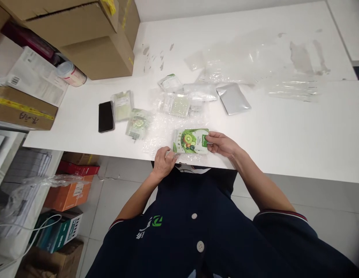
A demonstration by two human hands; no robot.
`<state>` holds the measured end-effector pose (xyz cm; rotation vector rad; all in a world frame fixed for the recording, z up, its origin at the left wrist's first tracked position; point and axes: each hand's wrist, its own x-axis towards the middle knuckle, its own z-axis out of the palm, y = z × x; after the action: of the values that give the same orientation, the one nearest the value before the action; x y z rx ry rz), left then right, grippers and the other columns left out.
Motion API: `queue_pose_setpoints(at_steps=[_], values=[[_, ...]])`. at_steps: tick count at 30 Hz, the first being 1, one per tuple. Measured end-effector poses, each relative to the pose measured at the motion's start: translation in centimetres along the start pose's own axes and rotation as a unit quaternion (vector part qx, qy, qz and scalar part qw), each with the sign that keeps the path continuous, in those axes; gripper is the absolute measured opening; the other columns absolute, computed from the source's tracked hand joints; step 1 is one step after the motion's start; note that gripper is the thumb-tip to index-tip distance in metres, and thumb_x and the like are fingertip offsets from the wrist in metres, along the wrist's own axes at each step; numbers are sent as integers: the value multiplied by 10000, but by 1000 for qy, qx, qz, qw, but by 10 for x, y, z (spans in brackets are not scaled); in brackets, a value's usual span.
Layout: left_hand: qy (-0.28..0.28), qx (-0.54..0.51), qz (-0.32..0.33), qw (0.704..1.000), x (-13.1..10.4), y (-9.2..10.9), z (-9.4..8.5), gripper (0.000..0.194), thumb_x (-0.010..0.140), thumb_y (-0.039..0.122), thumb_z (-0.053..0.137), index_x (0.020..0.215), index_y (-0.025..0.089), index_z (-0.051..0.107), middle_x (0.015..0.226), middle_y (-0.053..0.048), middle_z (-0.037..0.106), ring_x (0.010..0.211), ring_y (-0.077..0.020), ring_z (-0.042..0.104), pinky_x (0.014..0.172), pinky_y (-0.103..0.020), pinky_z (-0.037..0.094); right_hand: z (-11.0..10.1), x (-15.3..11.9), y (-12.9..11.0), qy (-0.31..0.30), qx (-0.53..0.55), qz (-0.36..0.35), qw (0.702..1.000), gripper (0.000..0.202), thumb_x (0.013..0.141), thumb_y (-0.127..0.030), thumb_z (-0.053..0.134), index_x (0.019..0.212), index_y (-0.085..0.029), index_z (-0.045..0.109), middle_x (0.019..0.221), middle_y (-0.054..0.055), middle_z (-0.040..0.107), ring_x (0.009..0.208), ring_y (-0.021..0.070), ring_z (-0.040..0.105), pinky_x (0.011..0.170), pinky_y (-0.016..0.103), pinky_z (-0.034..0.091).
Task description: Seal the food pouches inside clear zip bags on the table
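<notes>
Single head-worn view, looking steeply down and forward over the white surface (283, 127) edge; own torso fills the lower frame.

We hold our left hand (163, 161) and right hand (221, 143) low ahead, forearms angled inward, fingers curled in a pinch.

Both hands (164, 161) (221, 143) pinching green pouch (191, 141), white table (283, 131)

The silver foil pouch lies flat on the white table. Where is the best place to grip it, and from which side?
Probably pinch the silver foil pouch at its near right corner, coming from the right: it lies flat on the table, and clear bags crowd its left and far sides.
</notes>
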<state>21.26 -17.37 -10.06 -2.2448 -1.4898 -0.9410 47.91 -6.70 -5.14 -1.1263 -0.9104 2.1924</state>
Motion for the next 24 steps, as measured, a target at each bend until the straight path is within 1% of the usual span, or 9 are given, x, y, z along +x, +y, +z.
queue_pose_setpoints(at_steps=[4,7,9,12,15,17,20,22,24], values=[[9,11,18,1000,3,-1,-3,353,857,237,681,1155,245,493,1089,-112,575,1014,-236,596,804,-390,511,5,2,-3,-21,-37,16,999,446,617,-478,865,840,-170,631,566,-41,558,435,63,470,359,183,271],[-26,28,32,999,7,0,-9,378,873,237,665,1228,281,545,1144,-119,636,1087,-260,607,878,-425,497,15,-3,-5,-3,-207,12,978,394,794,-561,695,778,-183,587,493,-29,521,404,78,424,388,215,303],[-99,22,34,994,10,1,-12,361,907,213,609,1254,311,579,1220,-95,665,1184,-266,599,972,-456,467,20,-11,-7,61,-381,-13,922,378,891,-550,569,833,-180,611,603,28,616,490,121,521,484,259,424],[-206,-7,22,978,14,2,-14,348,948,173,510,1251,306,620,1280,-64,676,1320,-265,538,1095,-513,391,19,-31,-10,165,-602,-87,777,413,916,-501,538,1154,-176,626,1135,162,677,944,287,661,778,441,543],[-222,-15,13,975,22,4,-22,342,963,173,468,1234,287,643,1273,-52,687,1333,-242,535,1116,-501,390,5,-52,-7,68,-699,-155,695,582,899,-377,577,1455,-268,441,1559,133,380,1386,370,409,1027,566,444],[-213,-8,16,977,33,8,-33,318,969,186,466,1204,276,660,1252,-38,700,1288,-228,575,1093,-460,419,-3,-61,0,-7,-708,-179,683,728,874,-317,606,1536,-344,305,1648,61,213,1497,353,216,1107,584,366],[-225,-11,36,974,56,15,-59,271,984,214,465,1155,250,673,1194,-33,725,1166,-208,645,1037,-403,443,-3,-65,14,8,-688,-240,685,710,881,-360,618,1530,-327,331,1654,59,194,1524,348,112,1163,604,256],[-252,-27,56,966,75,18,-74,255,1003,242,445,1107,227,677,1121,-38,745,1042,-188,681,974,-375,457,4,-62,19,8,-639,-293,711,523,939,-391,537,1447,-289,463,1577,77,377,1501,312,226,1173,545,268],[-282,-37,71,956,95,15,-79,282,1023,285,409,1034,208,680,975,-38,759,891,-174,689,862,-348,469,12,-56,20,8,-577,-296,761,372,992,-410,430,1299,-266,582,1371,80,600,1337,267,490,1079,441,404]])
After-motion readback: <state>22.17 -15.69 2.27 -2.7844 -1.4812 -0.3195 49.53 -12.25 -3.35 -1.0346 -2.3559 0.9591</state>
